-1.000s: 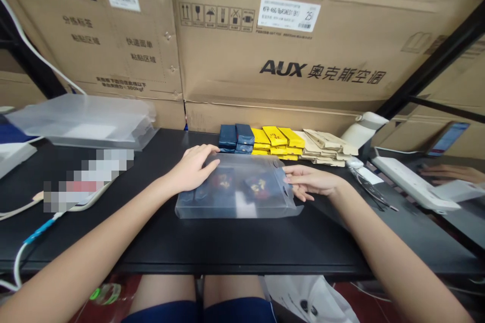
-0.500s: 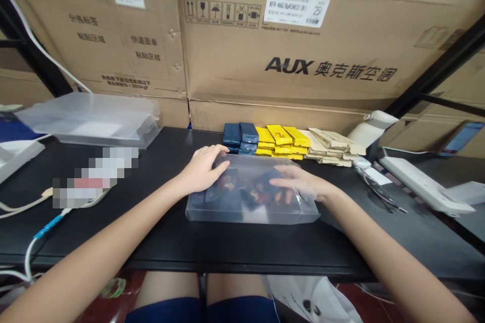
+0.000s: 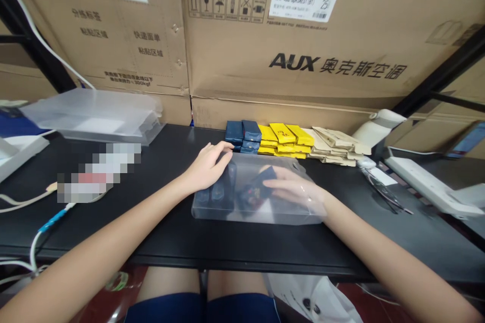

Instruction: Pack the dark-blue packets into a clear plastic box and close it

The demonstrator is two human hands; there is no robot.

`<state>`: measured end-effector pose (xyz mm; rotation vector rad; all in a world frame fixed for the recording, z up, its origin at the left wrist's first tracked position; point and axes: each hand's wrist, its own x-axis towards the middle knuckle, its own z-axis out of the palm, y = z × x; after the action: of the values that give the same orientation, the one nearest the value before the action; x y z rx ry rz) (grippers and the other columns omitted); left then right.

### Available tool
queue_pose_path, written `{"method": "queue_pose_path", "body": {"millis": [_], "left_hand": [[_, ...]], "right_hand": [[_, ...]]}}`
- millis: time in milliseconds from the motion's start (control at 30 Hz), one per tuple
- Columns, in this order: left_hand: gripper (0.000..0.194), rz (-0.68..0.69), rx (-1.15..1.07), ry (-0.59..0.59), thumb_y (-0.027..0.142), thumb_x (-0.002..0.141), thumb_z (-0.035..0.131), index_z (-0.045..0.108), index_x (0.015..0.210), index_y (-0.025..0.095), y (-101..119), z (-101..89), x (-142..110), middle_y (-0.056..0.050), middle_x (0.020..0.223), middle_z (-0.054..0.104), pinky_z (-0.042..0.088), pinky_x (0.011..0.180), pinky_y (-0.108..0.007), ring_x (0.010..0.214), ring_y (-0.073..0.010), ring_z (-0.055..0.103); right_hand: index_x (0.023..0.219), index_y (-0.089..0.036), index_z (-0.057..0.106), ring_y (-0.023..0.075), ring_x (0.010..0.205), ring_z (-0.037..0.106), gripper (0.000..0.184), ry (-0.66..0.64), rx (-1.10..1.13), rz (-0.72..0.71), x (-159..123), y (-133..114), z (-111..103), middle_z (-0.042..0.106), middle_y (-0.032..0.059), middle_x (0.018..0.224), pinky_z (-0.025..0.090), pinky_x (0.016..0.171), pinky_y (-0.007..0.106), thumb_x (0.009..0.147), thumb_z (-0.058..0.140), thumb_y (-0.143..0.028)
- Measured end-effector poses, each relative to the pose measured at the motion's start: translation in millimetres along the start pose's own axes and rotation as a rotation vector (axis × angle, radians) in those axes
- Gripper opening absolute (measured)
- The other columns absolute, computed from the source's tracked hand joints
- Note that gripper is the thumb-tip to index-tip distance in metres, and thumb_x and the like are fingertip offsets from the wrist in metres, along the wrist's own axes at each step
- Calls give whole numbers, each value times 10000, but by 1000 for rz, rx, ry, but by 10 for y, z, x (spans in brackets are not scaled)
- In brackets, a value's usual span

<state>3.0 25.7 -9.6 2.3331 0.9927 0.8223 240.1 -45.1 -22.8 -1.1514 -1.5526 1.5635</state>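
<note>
A translucent plastic box lies on the black table in front of me. My left hand grips its far left corner, thumb over the top and fingers along the back edge. Through the right end, my right hand reaches inside, its fingers closed on a dark blue packet seen blurred through the plastic. More dark blue packets stand at the box's left end. Just behind the box sit stacks of dark blue packets, yellow packets and beige packets.
Another translucent box stands at the back left. A pixelated object with cables lies left. To the right are a white bottle, glasses and a white power strip. Large cardboard boxes wall off the back.
Inside the box, my right hand has moved deeper to the left, and the dark blue packet under it is tilted. My left hand stays at the corner. The view has shifted slightly.
</note>
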Motion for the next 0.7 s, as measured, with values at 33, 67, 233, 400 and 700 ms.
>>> {"method": "queue_pose_path", "body": {"millis": [33,67,233,400,700], "left_hand": [[274,0,-24,9,343,946,354,527,1126,230,5,7,5,-34,1143,673,169,1154,-508,1137,-203,580],[271,3,-48,17,338,946,355,531,1120,228,9,14,9,-34,1145,676,163,1157,-506,1132,-201,586],[250,20,-189,39,234,911,388,538,1109,210,5,48,5,-48,1149,676,230,1138,-498,1125,-191,597],[281,26,-300,105,147,840,411,568,1068,192,-24,72,9,-54,1130,668,373,1067,-414,1126,-187,585],[391,-342,-602,10,289,700,694,584,1060,180,-264,-118,125,-90,1156,655,436,994,-410,1106,-221,597]], "right_hand": [[1001,-205,611,191,1013,661,237,-43,11,-28,7,2,13,680,56,1120,503,948,366,805,682,-317],[973,-192,617,200,1030,657,236,-78,27,-52,10,-6,28,681,67,1135,488,963,392,782,709,-299],[942,-174,659,224,1135,610,203,-120,-67,-136,-2,-68,87,662,93,1207,438,1005,431,776,721,-272],[988,-196,690,226,1047,643,248,-35,-184,-127,-15,-28,59,712,62,1081,464,978,414,781,718,-329],[988,-182,703,209,1010,646,244,6,-238,-137,-38,-40,78,707,66,1053,457,969,413,818,670,-354]]}}
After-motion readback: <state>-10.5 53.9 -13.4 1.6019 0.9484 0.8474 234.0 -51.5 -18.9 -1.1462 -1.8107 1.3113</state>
